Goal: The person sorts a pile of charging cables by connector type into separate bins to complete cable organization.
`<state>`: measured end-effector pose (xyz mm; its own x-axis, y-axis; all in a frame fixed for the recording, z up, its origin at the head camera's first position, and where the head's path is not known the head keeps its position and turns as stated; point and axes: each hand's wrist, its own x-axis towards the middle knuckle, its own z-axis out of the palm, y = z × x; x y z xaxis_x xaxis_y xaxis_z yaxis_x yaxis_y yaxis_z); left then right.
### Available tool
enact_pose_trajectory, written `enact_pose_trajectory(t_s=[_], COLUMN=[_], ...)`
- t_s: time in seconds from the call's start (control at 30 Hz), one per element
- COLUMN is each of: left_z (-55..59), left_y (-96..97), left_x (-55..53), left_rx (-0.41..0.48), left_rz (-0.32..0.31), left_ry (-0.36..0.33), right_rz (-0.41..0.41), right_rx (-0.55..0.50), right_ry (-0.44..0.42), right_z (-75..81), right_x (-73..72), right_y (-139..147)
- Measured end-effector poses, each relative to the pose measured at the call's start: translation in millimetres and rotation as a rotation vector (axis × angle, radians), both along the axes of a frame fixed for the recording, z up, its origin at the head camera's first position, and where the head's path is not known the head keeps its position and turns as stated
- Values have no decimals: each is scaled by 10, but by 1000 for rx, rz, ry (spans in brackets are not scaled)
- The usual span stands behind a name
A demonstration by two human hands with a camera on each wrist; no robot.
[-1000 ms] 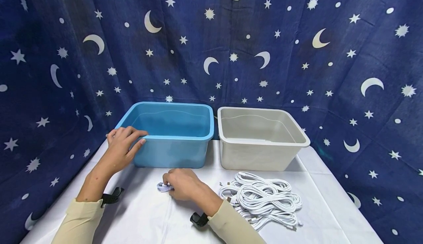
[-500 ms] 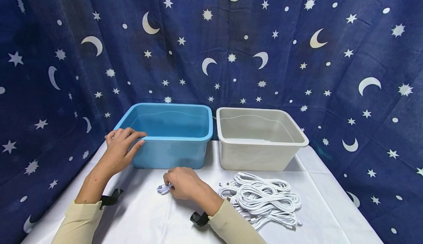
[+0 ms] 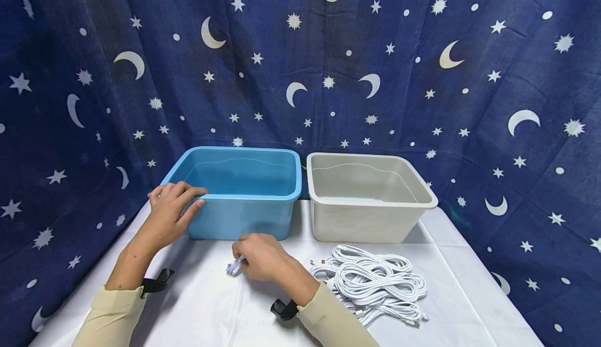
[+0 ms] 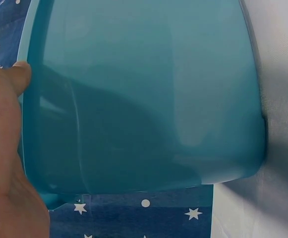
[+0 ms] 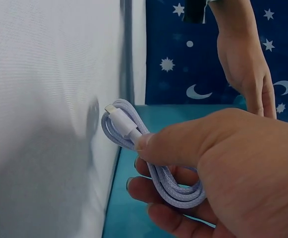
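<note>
So the right hand (image 3: 260,257) has edged up a touch over the last second, and the little lilac cable (image 5: 166,183) that lay flatter beside those fingertips is now tipped up. Looks to me like it's a secured pick-up: thumb on one side, curled fingers on the other, coil pinched between, with the white plug (image 5: 121,121) poking out just past the thumb tip. Shadow's apart from it, so I'd guess it's off the cloth (image 3: 197,305).

Left hand (image 3: 173,214) hasn't budged: fingers hooked over the rim of the blue bin (image 3: 244,219), thumb outside. That bin sits just beyond the right fingers. Pile of white cables (image 3: 371,279) is off to their right, grey bin (image 3: 366,224) behind it, neither touched.
</note>
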<state>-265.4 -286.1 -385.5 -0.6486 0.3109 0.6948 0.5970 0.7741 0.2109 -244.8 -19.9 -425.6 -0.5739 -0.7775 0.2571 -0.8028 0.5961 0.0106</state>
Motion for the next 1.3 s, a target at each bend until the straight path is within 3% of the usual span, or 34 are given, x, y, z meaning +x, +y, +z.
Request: enact_pose_trajectory(t_s=[0.4,0.8,1.3], left_z=[-17,-13,-9], left_y=[-14,-13,-1], left_x=[-6,-11,-5], left_rx=[1,-1,1], left_rz=[-5,-4,-10], left_ry=[2,3,22], right_rz=[-13,26,125], right_rx=[-27,-123,-454], right_ry=[-3,98,261], right_z=[123,215,286], right_x=[22,14,-13], right_y=[30,75,74])
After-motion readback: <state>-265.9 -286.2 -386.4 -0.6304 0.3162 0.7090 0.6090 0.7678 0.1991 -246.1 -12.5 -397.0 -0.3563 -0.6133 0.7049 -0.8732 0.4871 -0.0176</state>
